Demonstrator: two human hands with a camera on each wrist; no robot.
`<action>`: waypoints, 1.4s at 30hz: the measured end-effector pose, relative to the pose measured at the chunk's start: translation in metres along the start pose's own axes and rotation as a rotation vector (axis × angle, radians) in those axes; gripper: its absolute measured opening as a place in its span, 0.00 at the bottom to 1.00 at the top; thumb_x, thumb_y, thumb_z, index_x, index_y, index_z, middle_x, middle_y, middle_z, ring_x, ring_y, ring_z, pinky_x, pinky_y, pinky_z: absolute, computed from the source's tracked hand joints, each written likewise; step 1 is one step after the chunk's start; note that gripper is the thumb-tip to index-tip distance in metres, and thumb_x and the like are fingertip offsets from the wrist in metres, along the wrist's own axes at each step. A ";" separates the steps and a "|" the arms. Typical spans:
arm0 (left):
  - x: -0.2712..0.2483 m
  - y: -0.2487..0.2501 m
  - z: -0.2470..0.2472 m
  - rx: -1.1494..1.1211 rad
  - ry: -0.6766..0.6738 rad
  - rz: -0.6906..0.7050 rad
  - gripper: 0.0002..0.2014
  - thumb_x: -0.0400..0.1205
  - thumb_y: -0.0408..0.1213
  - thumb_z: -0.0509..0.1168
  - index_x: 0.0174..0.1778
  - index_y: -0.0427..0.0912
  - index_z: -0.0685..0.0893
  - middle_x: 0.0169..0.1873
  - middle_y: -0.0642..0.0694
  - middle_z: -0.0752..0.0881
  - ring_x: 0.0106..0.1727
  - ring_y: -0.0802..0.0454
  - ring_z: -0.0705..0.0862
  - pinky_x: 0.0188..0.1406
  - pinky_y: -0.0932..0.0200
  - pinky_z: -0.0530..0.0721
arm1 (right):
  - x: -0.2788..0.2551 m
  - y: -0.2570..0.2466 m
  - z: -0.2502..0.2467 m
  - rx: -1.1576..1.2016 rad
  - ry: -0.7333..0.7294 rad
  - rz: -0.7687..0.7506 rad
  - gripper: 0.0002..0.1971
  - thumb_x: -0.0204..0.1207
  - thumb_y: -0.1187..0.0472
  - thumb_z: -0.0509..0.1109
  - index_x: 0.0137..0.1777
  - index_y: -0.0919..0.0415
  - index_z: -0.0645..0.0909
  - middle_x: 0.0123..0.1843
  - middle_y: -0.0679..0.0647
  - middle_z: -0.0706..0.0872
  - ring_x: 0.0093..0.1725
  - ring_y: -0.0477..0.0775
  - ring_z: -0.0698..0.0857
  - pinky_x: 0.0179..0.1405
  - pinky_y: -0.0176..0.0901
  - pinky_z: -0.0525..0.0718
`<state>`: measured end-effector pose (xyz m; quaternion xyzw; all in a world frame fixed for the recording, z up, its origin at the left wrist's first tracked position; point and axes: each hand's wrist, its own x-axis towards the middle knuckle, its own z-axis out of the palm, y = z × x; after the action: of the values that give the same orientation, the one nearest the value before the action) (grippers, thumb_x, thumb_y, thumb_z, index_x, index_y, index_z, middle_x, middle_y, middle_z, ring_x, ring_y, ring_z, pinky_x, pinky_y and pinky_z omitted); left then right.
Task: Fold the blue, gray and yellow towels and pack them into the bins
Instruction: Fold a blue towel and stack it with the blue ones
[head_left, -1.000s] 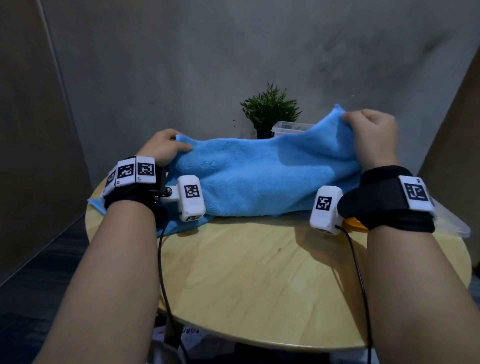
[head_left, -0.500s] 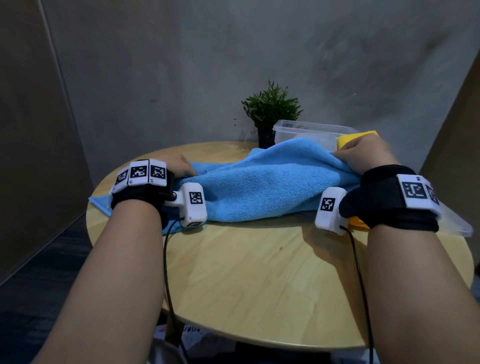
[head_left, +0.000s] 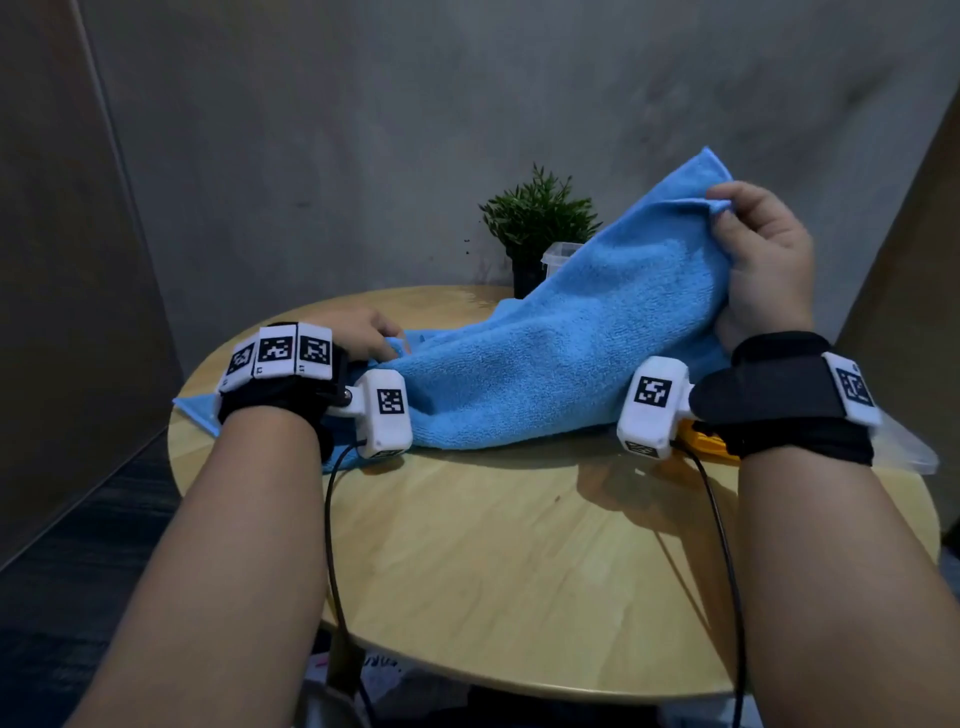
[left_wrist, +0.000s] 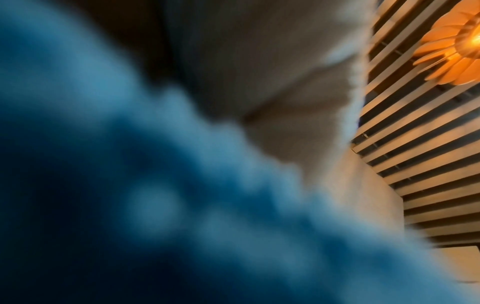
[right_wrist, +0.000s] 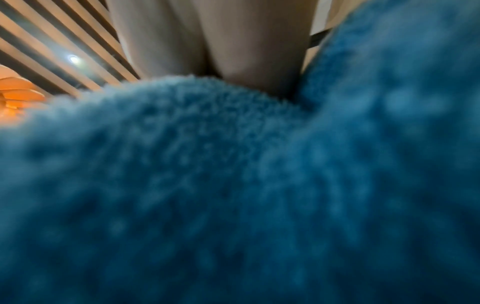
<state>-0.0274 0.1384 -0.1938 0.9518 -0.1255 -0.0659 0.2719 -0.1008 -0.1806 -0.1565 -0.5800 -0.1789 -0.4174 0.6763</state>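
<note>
While the right hand (head_left: 761, 270) pinches the far right corner of the blue towel (head_left: 561, 358) and holds it up above the table (head_left: 519, 561), I see the left hand (head_left: 358, 338) low at the towel's left end, fingers curled onto the fabric. Looks like a pinch, but the wrist rig hides most of it. Left wrist view is just blurred blue cloth and no help.

Towel position: left part lies on the table, with one corner hanging past the left rim; right part slopes up to the raised hand. It isn't folded flat yet, by my read.

Risks from here:
- Grip on the right is only at the corner hem. A pull could slip it out and drop the fold.
- The overhanging left corner could drag the cloth off the rim if the left hand lets go.
- The raised cloth hides most of the clear bin (head_left: 558, 252) and sits close to the potted plant (head_left: 537, 228). A wide sweep could knock either.
- The yellow towel (head_left: 698, 439) lies under the right wrist, touching the blue one or close to it. It could get dragged along.
- Wrist cables trail across the table and could snag the edge.

I can't see a gray towel anywhere.
</note>
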 end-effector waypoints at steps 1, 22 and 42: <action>-0.001 -0.001 0.000 -0.016 -0.011 0.001 0.06 0.58 0.38 0.73 0.30 0.49 0.88 0.29 0.42 0.84 0.32 0.47 0.78 0.36 0.57 0.75 | -0.001 0.001 0.002 0.034 -0.025 0.028 0.11 0.79 0.71 0.62 0.43 0.56 0.80 0.35 0.44 0.86 0.36 0.42 0.82 0.40 0.34 0.80; -0.014 0.004 -0.002 -0.375 0.336 0.118 0.17 0.72 0.23 0.72 0.55 0.40 0.83 0.46 0.41 0.84 0.47 0.47 0.82 0.39 0.64 0.78 | 0.010 0.022 -0.009 -0.374 0.477 0.032 0.22 0.66 0.77 0.54 0.31 0.46 0.74 0.36 0.40 0.78 0.38 0.35 0.77 0.46 0.26 0.74; -0.005 0.007 0.006 -0.497 0.487 0.284 0.13 0.84 0.30 0.60 0.58 0.52 0.75 0.36 0.41 0.82 0.35 0.47 0.78 0.40 0.53 0.78 | 0.010 0.025 -0.012 -0.495 0.606 0.189 0.21 0.71 0.74 0.54 0.55 0.61 0.85 0.49 0.51 0.82 0.50 0.47 0.80 0.50 0.32 0.79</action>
<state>-0.0344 0.1311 -0.1945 0.8178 -0.1682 0.1723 0.5227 -0.0783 -0.1955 -0.1687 -0.5901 0.1886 -0.5360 0.5736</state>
